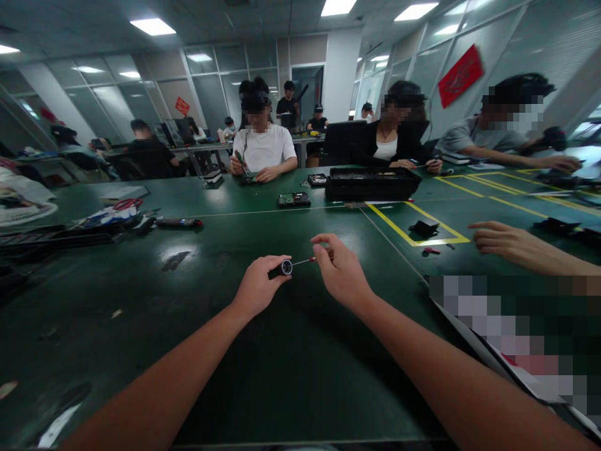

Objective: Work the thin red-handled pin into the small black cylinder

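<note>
Above the green table point(291, 376), near its middle, my left hand point(259, 283) is closed around a small black cylindrical part point(284, 268) with a silvery ring at its end. My right hand point(342, 270) pinches a thin screwdriver point(303, 260) by its red handle. The metal shaft points left, and its tip meets or nearly meets the ringed end of the black part. My right fingers hide most of the handle. What the black part belongs to cannot be made out.
Beyond my hands lie a circuit-board drive point(294, 200) and a black tray point(373, 183). Tools and red-handled pliers point(128, 204) are heaped at left. Yellow tape point(389, 224) frames a black piece point(424, 228). Another person's hand point(504, 239) reaches in from the right; co-workers sit opposite.
</note>
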